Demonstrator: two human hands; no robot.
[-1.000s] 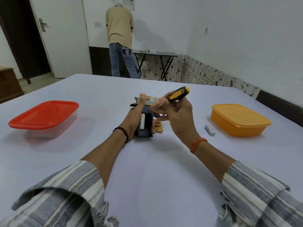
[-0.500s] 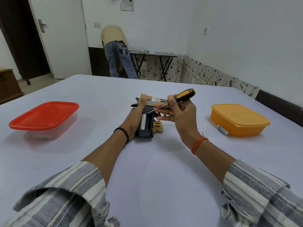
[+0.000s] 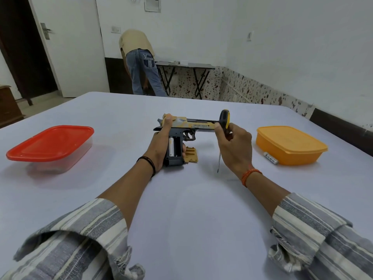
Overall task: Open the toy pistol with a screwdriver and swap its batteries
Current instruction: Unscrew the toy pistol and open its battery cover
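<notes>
The black and tan toy pistol lies on its side at the middle of the table, barrel to the right. My left hand grips its handle, thumb up on the slide. The handle's battery bay is uncovered and one battery sits inside. The tan cover plate lies on the table just right of the handle. My right hand holds the black and yellow screwdriver upright, tip down near the table, to the right of the pistol. A loose battery lies beside the orange box.
A red-lidded clear box stands at the left, a closed orange box at the right. The table is covered in pale cloth. Beyond its far edge a person bends over by a small folding table.
My right hand has drawn the screwdriver away from the battery bay, moved right and turned it tip-down. The loose battery rolled right, against the orange box. The person behind bent over.
</notes>
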